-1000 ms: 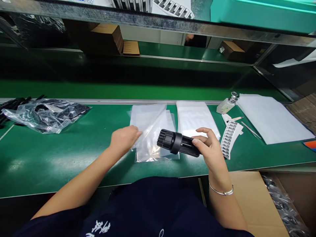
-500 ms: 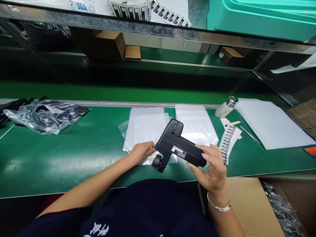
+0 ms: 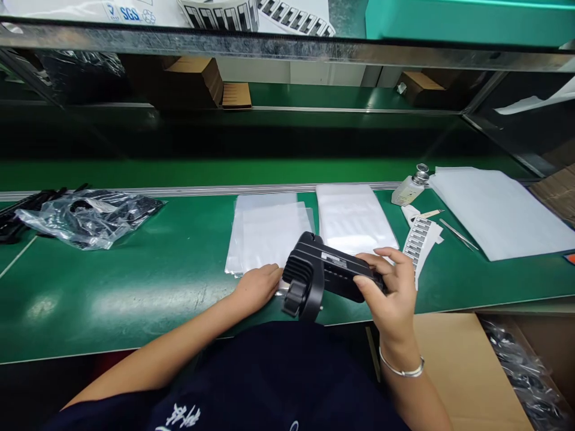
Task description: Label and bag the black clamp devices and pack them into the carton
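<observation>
My right hand [image 3: 392,286] grips the right end of a black plastic device [image 3: 344,272] between thumb and fingers, above the bench's front edge. The device has a long body with a small white label and a clamp-like end with a knob, turned toward my left hand. My left hand [image 3: 259,288] is low at the bench, fingers closed on a clear plastic bag [image 3: 283,288]; only a shiny bit shows, the rest hidden behind the device and hand. Just behind lie loose translucent bags [image 3: 269,230] and a neat stack of translucent bags [image 3: 353,218].
Right of the stacks are a pump bottle [image 3: 410,188], a barcode label strip [image 3: 417,242], tweezers [image 3: 458,234] and white sheets [image 3: 507,212]. A bagged black item [image 3: 96,215] lies at left. A metal shelf edge [image 3: 287,51] crosses above; an open carton [image 3: 467,371] stands lower right.
My right hand has rotated the device, so its clamp end tips toward me and its label side turns upward. The left hand stays low, and less of the clear bag shows.
</observation>
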Tool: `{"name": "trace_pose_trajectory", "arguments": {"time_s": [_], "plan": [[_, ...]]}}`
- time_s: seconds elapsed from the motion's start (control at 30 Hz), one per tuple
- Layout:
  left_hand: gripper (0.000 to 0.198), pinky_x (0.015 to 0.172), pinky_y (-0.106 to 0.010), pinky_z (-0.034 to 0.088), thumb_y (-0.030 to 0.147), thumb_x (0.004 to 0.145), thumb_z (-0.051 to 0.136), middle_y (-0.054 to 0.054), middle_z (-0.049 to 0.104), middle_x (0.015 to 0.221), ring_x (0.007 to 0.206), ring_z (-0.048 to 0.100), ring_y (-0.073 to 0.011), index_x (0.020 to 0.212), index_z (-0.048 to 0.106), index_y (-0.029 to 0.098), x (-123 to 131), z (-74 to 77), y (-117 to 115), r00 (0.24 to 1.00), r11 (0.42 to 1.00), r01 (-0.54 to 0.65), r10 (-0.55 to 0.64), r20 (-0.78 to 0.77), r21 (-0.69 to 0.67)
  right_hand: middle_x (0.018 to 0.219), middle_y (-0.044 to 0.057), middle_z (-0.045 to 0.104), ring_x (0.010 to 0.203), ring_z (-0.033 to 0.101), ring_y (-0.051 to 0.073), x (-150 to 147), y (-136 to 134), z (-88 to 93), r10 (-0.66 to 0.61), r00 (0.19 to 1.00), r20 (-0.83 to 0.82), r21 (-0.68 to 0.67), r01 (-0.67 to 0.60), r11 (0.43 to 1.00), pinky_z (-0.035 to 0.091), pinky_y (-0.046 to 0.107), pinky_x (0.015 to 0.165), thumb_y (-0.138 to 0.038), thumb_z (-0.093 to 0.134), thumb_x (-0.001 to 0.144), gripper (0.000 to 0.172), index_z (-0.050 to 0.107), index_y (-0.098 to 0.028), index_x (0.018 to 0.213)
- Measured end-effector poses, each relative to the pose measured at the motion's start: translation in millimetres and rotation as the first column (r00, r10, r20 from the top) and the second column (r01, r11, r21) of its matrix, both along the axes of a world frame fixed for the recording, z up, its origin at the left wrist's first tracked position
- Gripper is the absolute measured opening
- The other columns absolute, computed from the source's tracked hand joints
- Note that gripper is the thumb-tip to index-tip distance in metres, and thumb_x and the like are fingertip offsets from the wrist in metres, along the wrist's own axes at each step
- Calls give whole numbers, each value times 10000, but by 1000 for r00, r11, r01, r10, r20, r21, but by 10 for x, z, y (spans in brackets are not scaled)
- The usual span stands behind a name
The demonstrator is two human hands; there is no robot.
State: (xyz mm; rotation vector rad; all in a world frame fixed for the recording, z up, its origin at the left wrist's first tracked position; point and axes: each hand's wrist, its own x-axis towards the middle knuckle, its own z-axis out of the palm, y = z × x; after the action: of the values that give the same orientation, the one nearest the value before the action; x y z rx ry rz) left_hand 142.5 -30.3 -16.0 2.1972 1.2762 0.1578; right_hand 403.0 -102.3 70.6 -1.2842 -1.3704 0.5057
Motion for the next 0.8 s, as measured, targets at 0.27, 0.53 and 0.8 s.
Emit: {"name": "trace_pose_trajectory", "arguments": {"time_s": [0.27, 0.53, 0.8], "plan": [[696, 926, -382, 488, 545, 880, 413, -156, 554, 1330, 1169, 572, -278, 1446, 286, 160, -29, 767, 183, 726, 910, 91, 217, 653, -404, 1135, 106, 669, 1015, 667, 281, -48, 94, -69, 99, 847, 522, 308, -296, 904, 528, 521, 860, -179, 759, 820, 573, 413, -304, 1259], [900, 871, -380, 489, 376, 722, 674, -129, 579, 1251, 1030, 595, -272, 1484, 244, 165, 198, 996, 128, 886, 949, -141, 248, 391, -282, 1142, 117, 689, 1007, 680, 265, -204, 134, -192, 25, 730, 683, 311, -322, 894, 508, 518, 900, -149, 729, 846, 525, 418, -294, 1243], [529, 802, -344, 508, 532, 935, 277, -88, 686, 1009, 902, 651, -222, 1191, 558, 164, 30, 472, 272, 851, 929, -127, 282, 444, -348, 1029, 66, 698, 933, 677, 261, -159, 70, -70, 58, 997, 44, -93, -54, 994, 543, 421, 793, -297, 709, 846, 471, 461, -282, 1246]]}}
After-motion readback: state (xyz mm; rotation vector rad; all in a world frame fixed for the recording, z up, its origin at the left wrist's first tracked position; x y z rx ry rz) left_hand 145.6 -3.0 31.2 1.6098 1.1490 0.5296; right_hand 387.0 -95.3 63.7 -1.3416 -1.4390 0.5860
